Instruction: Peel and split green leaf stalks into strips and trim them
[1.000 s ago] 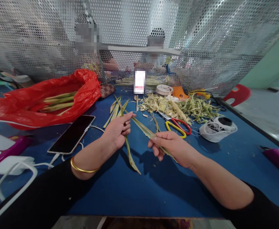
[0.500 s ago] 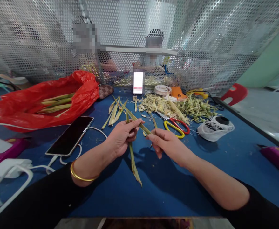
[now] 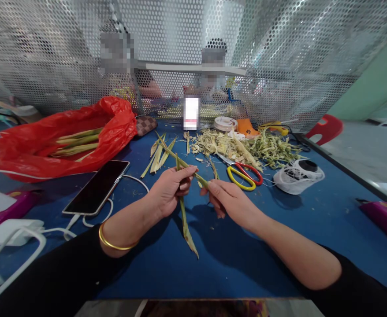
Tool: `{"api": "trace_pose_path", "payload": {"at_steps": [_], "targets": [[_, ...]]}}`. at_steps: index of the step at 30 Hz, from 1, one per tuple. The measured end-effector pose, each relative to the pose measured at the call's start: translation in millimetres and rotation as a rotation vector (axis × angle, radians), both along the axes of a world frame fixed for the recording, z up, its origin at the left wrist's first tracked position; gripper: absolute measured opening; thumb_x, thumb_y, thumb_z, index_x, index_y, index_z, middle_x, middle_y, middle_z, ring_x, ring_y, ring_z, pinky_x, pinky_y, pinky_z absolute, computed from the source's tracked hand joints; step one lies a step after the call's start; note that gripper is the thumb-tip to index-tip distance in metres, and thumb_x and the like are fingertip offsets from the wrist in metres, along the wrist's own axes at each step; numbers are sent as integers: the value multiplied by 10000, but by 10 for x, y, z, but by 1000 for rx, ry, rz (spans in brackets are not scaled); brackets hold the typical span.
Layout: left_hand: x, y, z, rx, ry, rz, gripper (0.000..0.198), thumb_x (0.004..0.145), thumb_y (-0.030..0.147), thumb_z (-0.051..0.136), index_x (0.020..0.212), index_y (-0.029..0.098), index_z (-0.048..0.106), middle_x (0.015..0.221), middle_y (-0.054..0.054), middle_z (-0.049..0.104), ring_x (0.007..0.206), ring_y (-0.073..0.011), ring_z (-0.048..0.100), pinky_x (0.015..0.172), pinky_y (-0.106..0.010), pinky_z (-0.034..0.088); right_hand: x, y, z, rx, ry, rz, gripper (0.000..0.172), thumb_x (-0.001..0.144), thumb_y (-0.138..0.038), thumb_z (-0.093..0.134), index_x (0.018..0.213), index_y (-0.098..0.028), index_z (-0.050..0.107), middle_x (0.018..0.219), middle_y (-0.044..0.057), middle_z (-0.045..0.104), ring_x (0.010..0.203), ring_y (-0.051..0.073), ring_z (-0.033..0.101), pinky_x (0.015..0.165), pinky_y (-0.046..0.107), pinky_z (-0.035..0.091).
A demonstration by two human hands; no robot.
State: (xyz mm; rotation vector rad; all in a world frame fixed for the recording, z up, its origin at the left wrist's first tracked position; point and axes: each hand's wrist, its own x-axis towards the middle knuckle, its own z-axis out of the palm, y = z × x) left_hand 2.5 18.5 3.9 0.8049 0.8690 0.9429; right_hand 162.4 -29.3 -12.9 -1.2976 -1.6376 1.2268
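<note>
Over the middle of the blue table (image 3: 243, 268), my left hand (image 3: 173, 189) pinches crossed strips of dried leaf (image 3: 185, 229) between thumb and fingers. One strip hangs down below that hand, its tip pale and brownish. The other slants from upper left across to my right hand (image 3: 225, 196), whose thumb and fingers are closed on its end. Several loose leaf strips (image 3: 158, 158) lie just beyond my left hand. Scissors (image 3: 241, 176) with one red and one yellow handle rest beyond my right hand.
A red plastic bag (image 3: 120, 123) holding more strips is at left, near a phone (image 3: 96, 187) on a white cable. Leaf scraps (image 3: 262, 147) are heaped at the back right, by a white thread spool (image 3: 299, 177). A perforated metal screen (image 3: 170, 39) rises behind; people sit beyond it.
My right hand has shifted slightly left along the slanting strip, closer to my left hand. My left hand keeps its pinch almost unmoved.
</note>
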Motion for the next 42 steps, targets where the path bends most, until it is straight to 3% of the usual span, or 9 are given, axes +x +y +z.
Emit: {"api": "trace_pose_path", "payload": {"at_steps": [6,12,15,21,31,34,36,39,42], "targets": [[36,-66,-20,39,14,-9,199,662,250,754,760,99,667,520,73,443,361,9,286,354,-148,149,-16,4,31,-158,241,-51,255,848,-378,506,717,-173,586,425,-98,339,343,71,322,380,208,377],[29,-49,-29,36,77,85,204,670,273,753,725,96,668,544,50,500,345,19,270,346,-151,129,21,11,64,-219,319,-71,355,820,-506,558,757,-163,620,554,-31,556,390,73,459,398,209,405],[0,4,-20,22,80,157,173,677,244,741,723,95,667,543,46,509,341,20,268,341,-147,118,54,20,99,-154,356,-128,346,789,-528,597,810,-183,604,672,-11,619,423,81,511,428,227,439],[-7,17,2,-4,96,188,152,708,228,716,745,89,670,563,37,532,340,23,273,332,-138,120,79,54,108,38,180,-244,236,797,-411,618,807,-176,614,655,-11,627,417,71,499,435,218,410],[-26,46,1,36,87,171,113,737,199,666,769,91,658,623,15,553,348,16,284,328,-141,131,72,65,132,27,235,-340,132,688,-274,678,738,-164,624,598,-10,601,470,97,526,486,250,439],[-31,25,33,5,111,161,172,732,274,692,768,116,633,597,53,492,342,19,225,335,-147,100,145,91,132,170,98,-424,81,726,-248,634,741,-169,632,570,-12,589,496,122,553,513,264,449],[-39,-37,105,24,202,58,247,734,367,694,739,129,627,554,75,433,344,10,189,340,-159,83,210,111,140,315,-48,-488,66,757,-232,604,753,-174,636,564,-13,588,514,136,569,529,269,449],[-64,-159,267,311,494,-140,257,751,400,670,698,150,658,524,61,456,375,-25,285,362,-175,197,288,125,166,511,-252,-484,73,791,-198,574,784,-179,644,607,-5,607,546,144,576,547,264,435],[-89,-204,383,841,817,-51,137,759,318,670,762,193,725,707,-1,644,641,-115,561,600,-220,422,311,116,200,669,-396,-325,93,815,-164,565,818,-190,654,729,16,654,646,147,591,611,256,432]]}}
